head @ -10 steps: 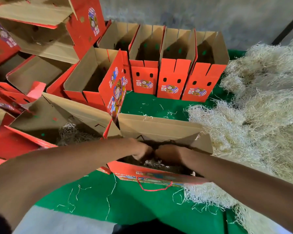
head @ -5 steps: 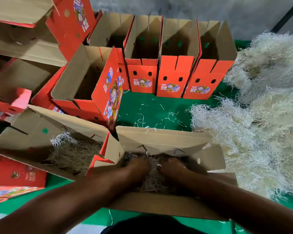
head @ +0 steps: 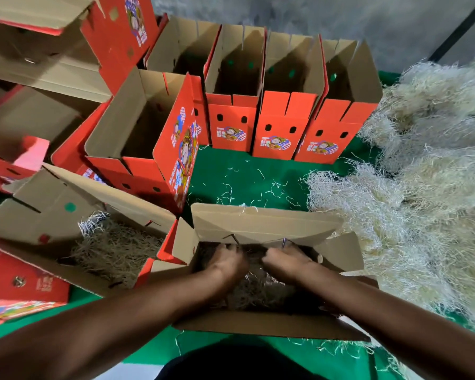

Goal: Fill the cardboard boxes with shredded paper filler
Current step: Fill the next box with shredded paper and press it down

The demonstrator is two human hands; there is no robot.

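while its long axis runs left-right, open box [head: 263, 224], both hands [head: 228, 263] [head: 284, 263] on filler [head: 258, 290], finger spread unclear

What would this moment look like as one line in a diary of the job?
step: packing filler | left hand: in box, on shredded paper | right hand: same | box to the left: has filler | pile: on right
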